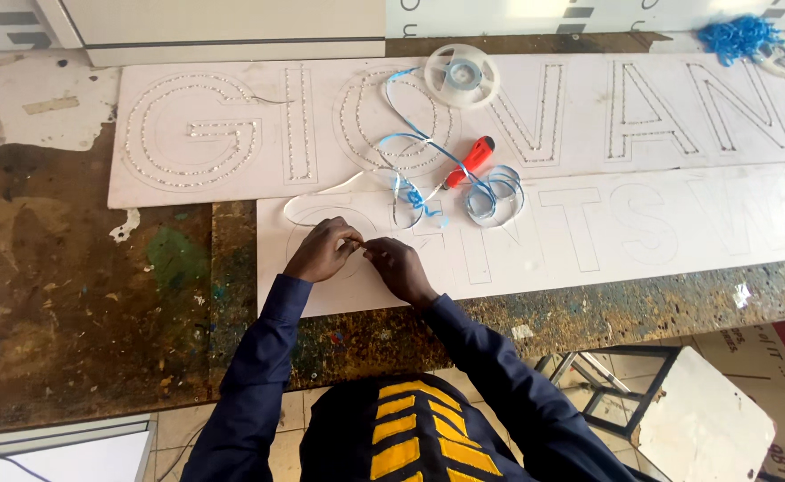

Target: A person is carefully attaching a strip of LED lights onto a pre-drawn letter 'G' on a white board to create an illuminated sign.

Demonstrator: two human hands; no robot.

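Left hand: the left hand (323, 251) is resting on the near white board (589, 241), fingers curled and pinching together at the tips – on the thin white strip (316, 193), as far as can be told.
Right hand: the right hand (398, 267) is lying just beside the left, fingertips meeting it over the board; whether it is gripping the strip or only touching it, I cannot tell.
Strip: it is looping up and away from the hands in a curve, then running toward the tangle of blue ribbon (428, 170).
Boards: the near board is lying on the stained workbench (80, 295), with faint letter outlines on it; the far white board (232, 134) is lying just behind, its letters edged with rows of small dots.
Tool: a red-handled tool (469, 162) is lying among the blue loops – well apart from both hands.
Reel: an empty white reel (462, 76) is sitting on the far board.
Far corner: a heap of blue ribbon (739, 37) is lying at the upper right.
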